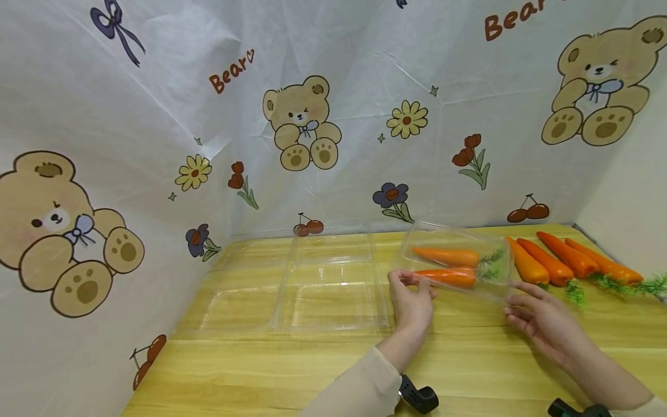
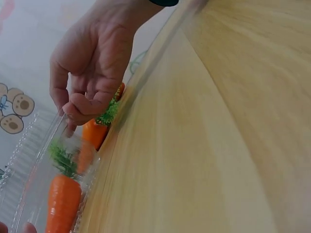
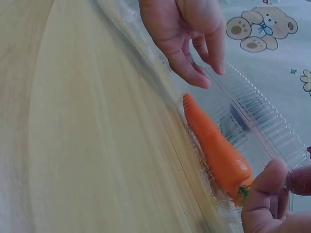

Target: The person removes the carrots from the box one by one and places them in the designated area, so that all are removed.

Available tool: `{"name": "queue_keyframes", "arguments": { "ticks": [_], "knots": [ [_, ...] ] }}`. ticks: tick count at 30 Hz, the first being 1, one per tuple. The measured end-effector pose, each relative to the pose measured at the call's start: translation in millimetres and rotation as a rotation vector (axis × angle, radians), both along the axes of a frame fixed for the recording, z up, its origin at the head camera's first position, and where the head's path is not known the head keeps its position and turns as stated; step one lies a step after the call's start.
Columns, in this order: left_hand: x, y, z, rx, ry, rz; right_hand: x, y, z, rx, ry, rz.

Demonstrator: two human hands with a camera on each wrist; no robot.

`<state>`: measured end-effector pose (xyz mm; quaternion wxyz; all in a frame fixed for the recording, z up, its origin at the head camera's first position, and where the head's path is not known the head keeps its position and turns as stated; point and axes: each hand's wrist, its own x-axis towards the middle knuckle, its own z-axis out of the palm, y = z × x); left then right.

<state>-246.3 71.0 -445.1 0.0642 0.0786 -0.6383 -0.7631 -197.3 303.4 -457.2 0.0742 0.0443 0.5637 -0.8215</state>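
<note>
A clear plastic clamshell box [image 1: 495,288] stands right of centre, with two orange toy carrots [image 1: 446,256] with green tops lying inside. At its left end, the thumb and fingers of my left hand [image 1: 413,302] pinch the rim. My right hand [image 1: 544,318] grips the opposite end, with its thumb on the rim and its other fingers curled below. From the right wrist, one carrot [image 3: 214,145] shows lengthwise through the clear wall, between both hands. The left wrist view has my right hand [image 2: 92,68] at the box's far corner, near a carrot's green top.
Several more toy carrots [image 1: 568,255] lie at the back right, beside the box. To the left, clear plastic boxes [image 1: 387,301] stand on the wood-grain table [image 1: 250,370]. A bear-print cloth [image 1: 359,145] hangs behind and along the left side.
</note>
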Motion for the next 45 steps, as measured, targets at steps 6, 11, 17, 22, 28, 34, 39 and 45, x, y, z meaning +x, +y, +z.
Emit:
{"name": "queue_keyframes", "arguments": {
  "ticks": [6, 11, 17, 22, 28, 34, 39, 45],
  "knots": [
    [4.2, -5.6, 3.5, -0.078, -0.006, -0.003, -2.0, 8, 1.2, -0.012, -0.019, -0.01],
    [8.0, -6.3, 2.8, -0.104, 0.021, -0.011, -2.2, 12, 1.3, -0.029, -0.003, -0.009],
    [11.6, -5.5, 1.2, -0.097, 0.076, -0.036, -2.4, 20, -0.3, -0.034, 0.027, 0.021],
    [13.3, -6.9, 0.9, -0.103, 0.088, -0.055, -4.4, 25, -2.2, -0.018, 0.028, 0.043],
    [18.7, -13.5, 3.1, -0.092, 0.015, -0.085, -6.2, 30, -0.5, 0.004, 0.026, 0.067],
    [24.1, -17.5, 6.6, -0.09, -0.017, -0.063, -5.7, 33, 3.1, 0.095, 0.04, 0.077],
    [25.1, -18.3, 9.3, -0.112, -0.01, -0.03, -4.3, 36, 4.9, 0.133, 0.105, 0.075],
    [27.9, -20.6, 12.5, -0.148, 0.004, -0.056, -5.2, 47, 6.5, 0.149, 0.096, 0.107]
  ]
}}
